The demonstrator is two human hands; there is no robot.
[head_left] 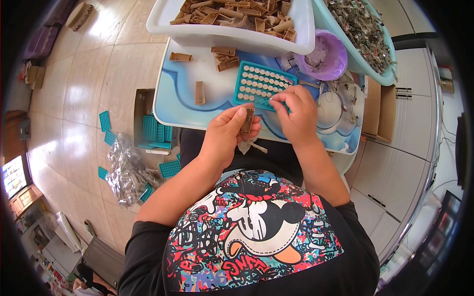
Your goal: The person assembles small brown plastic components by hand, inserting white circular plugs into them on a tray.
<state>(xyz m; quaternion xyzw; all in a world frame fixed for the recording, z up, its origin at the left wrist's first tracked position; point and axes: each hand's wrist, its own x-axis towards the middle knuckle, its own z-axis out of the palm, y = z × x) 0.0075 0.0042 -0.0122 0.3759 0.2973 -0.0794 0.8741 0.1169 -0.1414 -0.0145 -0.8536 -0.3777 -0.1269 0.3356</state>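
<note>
My left hand [222,134] is closed around a small brown plastic casing [248,121], its hollow side facing up, held just off the table's near edge. Close by on the right, my right hand [301,112] has thumb and forefinger pinched together at the near right corner of a teal tray [237,89]. What sits between those fingertips is too small to make out. Rows of small white round pieces [256,77] fill much of the tray. Several more brown casings [199,93] lie loose on the blue and white table [173,106].
Beyond the tray stands a white tub [232,37] heaped with brown casings. A purple bowl [336,56] and a pale teal basin [326,23] of wired parts are at the right. On the floor at left are a cardboard box [140,116] and a clear plastic bag [123,170].
</note>
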